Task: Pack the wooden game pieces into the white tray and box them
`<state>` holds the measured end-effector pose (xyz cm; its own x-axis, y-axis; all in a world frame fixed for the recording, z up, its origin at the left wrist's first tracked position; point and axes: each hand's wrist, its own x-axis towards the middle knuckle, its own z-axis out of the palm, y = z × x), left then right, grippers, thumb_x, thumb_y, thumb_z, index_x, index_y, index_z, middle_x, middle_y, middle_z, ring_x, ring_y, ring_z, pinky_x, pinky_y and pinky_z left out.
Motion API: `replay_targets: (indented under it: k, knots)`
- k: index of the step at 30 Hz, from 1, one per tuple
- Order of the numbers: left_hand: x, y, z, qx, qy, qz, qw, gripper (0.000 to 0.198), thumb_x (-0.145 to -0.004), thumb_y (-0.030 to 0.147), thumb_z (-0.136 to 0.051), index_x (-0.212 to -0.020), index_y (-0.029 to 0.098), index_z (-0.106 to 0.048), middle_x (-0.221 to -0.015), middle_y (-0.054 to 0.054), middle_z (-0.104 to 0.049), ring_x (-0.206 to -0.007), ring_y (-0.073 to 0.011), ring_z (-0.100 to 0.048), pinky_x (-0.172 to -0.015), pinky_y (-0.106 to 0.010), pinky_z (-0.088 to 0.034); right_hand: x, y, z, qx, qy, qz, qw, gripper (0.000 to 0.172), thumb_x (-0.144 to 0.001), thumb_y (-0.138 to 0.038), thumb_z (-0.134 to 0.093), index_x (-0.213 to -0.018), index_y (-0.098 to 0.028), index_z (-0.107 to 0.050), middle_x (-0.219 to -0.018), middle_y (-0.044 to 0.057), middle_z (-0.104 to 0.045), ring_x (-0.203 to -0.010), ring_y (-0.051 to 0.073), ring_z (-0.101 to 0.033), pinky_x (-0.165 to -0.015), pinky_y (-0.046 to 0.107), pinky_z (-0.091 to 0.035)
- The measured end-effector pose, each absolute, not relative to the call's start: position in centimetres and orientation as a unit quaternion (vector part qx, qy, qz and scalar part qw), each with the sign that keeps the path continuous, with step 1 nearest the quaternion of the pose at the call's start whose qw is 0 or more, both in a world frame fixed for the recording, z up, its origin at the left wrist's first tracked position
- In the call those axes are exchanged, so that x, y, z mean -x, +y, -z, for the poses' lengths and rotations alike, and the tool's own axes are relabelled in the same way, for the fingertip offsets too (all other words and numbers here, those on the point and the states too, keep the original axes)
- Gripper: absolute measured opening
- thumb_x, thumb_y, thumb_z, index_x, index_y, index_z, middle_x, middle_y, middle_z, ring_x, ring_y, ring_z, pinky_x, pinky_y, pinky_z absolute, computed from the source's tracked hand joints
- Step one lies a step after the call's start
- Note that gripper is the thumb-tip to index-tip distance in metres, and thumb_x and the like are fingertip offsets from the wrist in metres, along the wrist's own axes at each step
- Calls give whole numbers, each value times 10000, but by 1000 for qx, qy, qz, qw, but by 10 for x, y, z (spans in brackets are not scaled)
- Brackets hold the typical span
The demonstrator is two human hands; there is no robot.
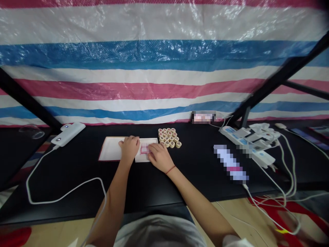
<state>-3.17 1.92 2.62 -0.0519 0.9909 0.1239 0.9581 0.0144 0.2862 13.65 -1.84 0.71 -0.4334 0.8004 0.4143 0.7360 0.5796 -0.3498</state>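
Note:
An opened shallow box lies on the black table, its white-lined lid [110, 149] on the left and its white tray [141, 159] on the right. In the tray rests a folded clear sheet with red printed lines [144, 148]. My left hand [130, 146] lies over the seam between lid and tray, thumb apart from the fingers. My right hand [160, 156] lies palm down over the tray's right part, its fingers stretched onto the sheet. Just beyond it stand several round Chinese chess pieces [168, 139] in close rows, with red and black characters.
A white charging device [68, 133] with a cable sits at the left. To the right lie a blurred-out phone [230, 163], a white power strip [246, 145] full of plugs, and loose cables. Another phone [204, 117] leans against the striped tarp [144, 91] at the back.

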Motion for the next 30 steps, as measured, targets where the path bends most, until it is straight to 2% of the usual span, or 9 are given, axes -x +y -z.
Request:
replay_targets:
  k: [2,5,8,11,14,17,20,24,30]
  knots:
    - [33,19,-21,-688,707,-157,56,288,-937,261,-433,-1044,248,-700,-1063,-81,-693,-1044,-252,-542,-841,-422,-291,-136,-19,-7,449,-847,-71,274,243,-912,-233,-515,-1124,-198,-629,-1136,84,-679,-1105,230,-576,-1091,473,-241]
    - [34,19,-19,-685,708,-165,56,275,-937,259,-437,-944,245,-711,-995,-63,-701,-996,-241,-552,-828,-421,-268,-134,-23,-9,440,-853,-86,268,185,-921,-229,-507,-1016,-217,-666,-1058,52,-705,-1023,199,-613,-1119,471,-193]
    - [34,17,-21,-681,710,-168,58,258,-935,265,-446,-933,242,-703,-970,-56,-700,-978,-242,-548,-821,-421,-257,-130,-27,-9,439,-855,-89,261,168,-920,-237,-518,-897,-208,-682,-971,35,-719,-953,187,-629,-1127,464,-177]
    - [35,15,-23,-676,715,-169,65,244,-929,266,-459,-930,239,-701,-965,-57,-699,-980,-245,-539,-817,-418,-252,-131,-28,-8,433,-856,-94,267,182,-924,-247,-516,-859,-206,-681,-924,23,-722,-918,181,-631,-1123,451,-184]
    - [36,15,-21,-676,713,-171,70,243,-928,270,-462,-921,241,-702,-956,-56,-698,-984,-251,-529,-812,-417,-251,-140,-14,-14,453,-841,-84,283,185,-925,-259,-502,-919,-205,-678,-979,35,-720,-950,194,-622,-1087,426,-249]
    - [37,16,-17,-676,712,-178,71,247,-927,271,-459,-919,244,-705,-969,-59,-696,-997,-258,-517,-817,-424,-251,-151,21,-28,551,-791,-37,265,256,-927,-230,-444,-1043,-166,-662,-1084,89,-694,-1019,224,-598,-972,365,-370]
    - [39,16,-18,-675,712,-172,84,254,-927,269,-454,-920,246,-707,-985,-62,-694,-999,-262,-511,-826,-434,-253,-155,62,-46,650,-746,-13,144,317,-904,-259,-479,-1156,-141,-629,-1180,132,-649,-1068,265,-580,-921,359,-416]
    - [42,13,-25,-678,709,-161,105,257,-925,281,-454,-940,248,-708,-999,-59,-694,-996,-262,-510,-820,-434,-263,-144,96,-63,677,-733,-58,-34,342,-911,-269,-484,-1193,-125,-611,-1204,172,-634,-1120,286,-584,-865,349,-469]
    - [41,12,-29,-686,702,-152,117,255,-920,288,-461,-949,259,-714,-1018,-56,-696,-1010,-264,-517,-817,-431,-273,-133,110,-66,684,-716,-106,-97,320,-822,-205,-631,-1121,-99,-668,-1122,205,-673,-1043,276,-653,-836,327,-502]
